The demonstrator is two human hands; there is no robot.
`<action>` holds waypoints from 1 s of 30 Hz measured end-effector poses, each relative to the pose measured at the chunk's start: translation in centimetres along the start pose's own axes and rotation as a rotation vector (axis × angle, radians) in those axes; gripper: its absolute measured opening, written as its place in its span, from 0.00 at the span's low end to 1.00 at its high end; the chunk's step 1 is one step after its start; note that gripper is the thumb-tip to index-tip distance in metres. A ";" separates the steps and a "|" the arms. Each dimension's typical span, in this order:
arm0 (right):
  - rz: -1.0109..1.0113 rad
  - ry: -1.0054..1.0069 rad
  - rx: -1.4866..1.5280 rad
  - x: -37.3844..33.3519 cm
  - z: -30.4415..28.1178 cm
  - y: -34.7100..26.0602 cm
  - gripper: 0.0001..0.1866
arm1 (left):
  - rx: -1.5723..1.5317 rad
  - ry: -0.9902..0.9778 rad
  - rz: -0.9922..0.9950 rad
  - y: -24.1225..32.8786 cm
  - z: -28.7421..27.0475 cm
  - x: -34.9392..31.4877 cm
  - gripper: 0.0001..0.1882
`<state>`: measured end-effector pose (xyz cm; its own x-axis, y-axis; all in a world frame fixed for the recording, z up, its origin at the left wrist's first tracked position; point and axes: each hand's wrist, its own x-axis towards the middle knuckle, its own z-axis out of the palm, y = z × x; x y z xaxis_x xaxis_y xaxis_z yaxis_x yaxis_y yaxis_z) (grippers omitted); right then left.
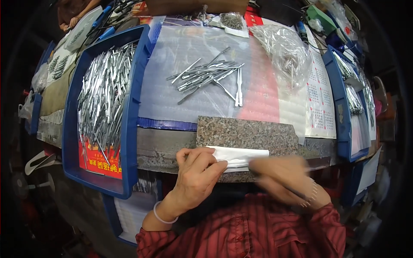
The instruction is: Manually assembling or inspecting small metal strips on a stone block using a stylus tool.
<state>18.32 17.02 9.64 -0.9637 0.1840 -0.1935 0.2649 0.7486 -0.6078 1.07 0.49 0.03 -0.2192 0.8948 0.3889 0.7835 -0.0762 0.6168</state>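
My left hand (195, 172) is closed, its thumb and fingers pressing the left end of a folded white sheet (245, 154), paper or cloth, against a speckled granite slab (251, 131). Whatever may lie inside the folds is hidden. At the sheet's right end, my right hand (282, 174) is smeared by motion. A dark, slim tool (294, 191) runs slantwise through its grip; its near end shows below the palm, and a dark blurred part sits beside the sheet. Beyond the slab, a loose pile of thin, flat-ended metal rods (208, 75) lies on a plastic-covered sheet.
To the left stands a deep blue tray (131, 142) full of similar metal rods. Another blue tray (344, 142) with rods is at the right. A crumpled clear plastic bag (284, 51) lies at the back right. Another person's hand (73, 21) shows at the far left.
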 end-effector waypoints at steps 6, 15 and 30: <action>-0.134 0.325 0.325 0.1 2.5 3.6 0.14 | -0.010 -0.017 0.018 0.0 0.2 0.7 0.13; -0.352 0.701 0.249 -2.2 0.6 1.6 0.14 | -0.022 -0.007 0.028 -0.1 0.2 0.5 0.13; -0.376 0.818 0.236 -1.6 0.6 -0.5 0.25 | -0.021 0.004 0.037 -0.4 0.6 0.5 0.13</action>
<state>19.77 15.97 9.80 -0.6870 0.4151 0.5965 -0.1557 0.7177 -0.6787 0.99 1.22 -0.41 -0.1925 0.8893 0.4148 0.7786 -0.1189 0.6161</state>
